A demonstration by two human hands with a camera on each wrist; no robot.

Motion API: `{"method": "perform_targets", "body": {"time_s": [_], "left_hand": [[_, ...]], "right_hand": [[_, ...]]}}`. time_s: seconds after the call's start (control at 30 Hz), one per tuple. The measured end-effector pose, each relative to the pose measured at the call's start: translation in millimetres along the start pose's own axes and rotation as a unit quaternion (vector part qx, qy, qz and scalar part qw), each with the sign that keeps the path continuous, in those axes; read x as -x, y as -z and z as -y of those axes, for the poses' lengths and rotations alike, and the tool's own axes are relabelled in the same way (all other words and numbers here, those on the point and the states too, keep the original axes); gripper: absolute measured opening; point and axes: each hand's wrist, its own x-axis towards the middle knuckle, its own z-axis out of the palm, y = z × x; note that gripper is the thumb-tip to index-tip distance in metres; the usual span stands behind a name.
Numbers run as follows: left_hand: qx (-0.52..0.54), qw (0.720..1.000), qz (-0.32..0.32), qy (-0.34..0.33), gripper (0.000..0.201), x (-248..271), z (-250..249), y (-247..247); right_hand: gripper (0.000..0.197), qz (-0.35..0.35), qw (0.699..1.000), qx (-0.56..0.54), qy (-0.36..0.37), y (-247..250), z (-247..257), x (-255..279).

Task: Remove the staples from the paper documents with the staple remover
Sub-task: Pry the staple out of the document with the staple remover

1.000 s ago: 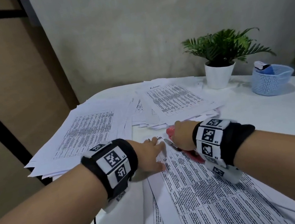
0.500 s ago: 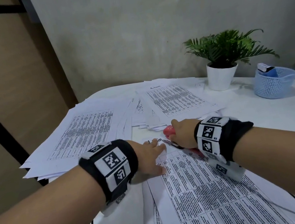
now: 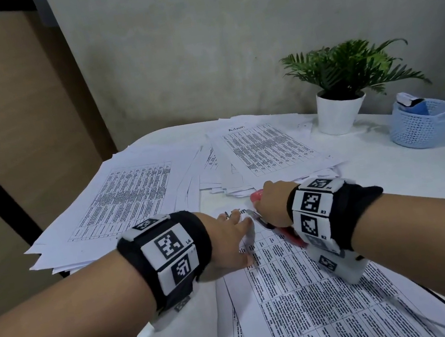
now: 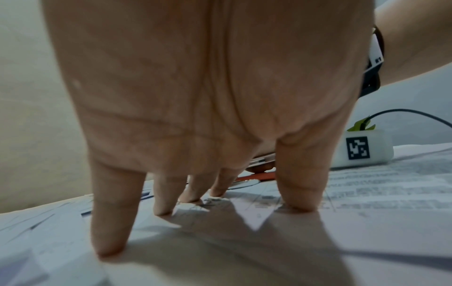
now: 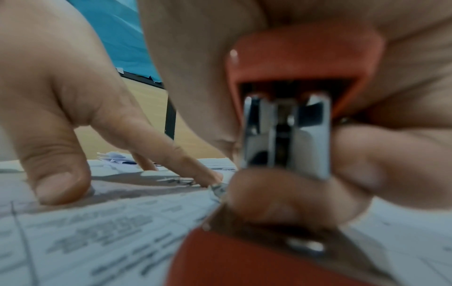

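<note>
Little had changed: our left hand [image 3: 229,237], fingers straight, kept pressing the document [image 3: 312,295]; our right hand [image 3: 273,204] still gripped the staple remover [image 5: 300,100], so the staple was likely still being worked.

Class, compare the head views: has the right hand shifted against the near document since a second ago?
No. The right hand, gripping the red staple remover, stays at the top corner of the near document, beside the left hand.

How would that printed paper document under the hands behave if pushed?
The white printed paper document would probably slide on the sheets beneath it; the left hand presses it down with straight fingers. It is likely floppy and light: thin sheets, fanned out loosely.
</note>
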Motion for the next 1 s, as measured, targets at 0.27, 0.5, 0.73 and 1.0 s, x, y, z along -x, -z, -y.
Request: {"method": "perform_targets", "body": {"time_s": [0.27,0.5,0.73,1.0], "left_hand": [[0.001,1.000,-0.004,0.003,0.070,0,1,-1],[-0.010,1.000,0.002,0.001,0.075,-5,5,-3],[-0.024,1.000,0.017,0.005,0.076,-6,4,-1],[-0.019,1.000,0.004,0.006,0.075,-6,3,1]], "right_hand": [[0.027,-0.021,0.999,-0.036,-0.003,2,2,-4],[0.039,-0.050,0.985,-0.163,-0.038,-4,-10,-16],[0.048,-0.051,0.983,-0.177,-0.015,-4,-22,-17],[0.048,-0.058,0.985,-0.164,-0.015,-5,-24,-26]]}}
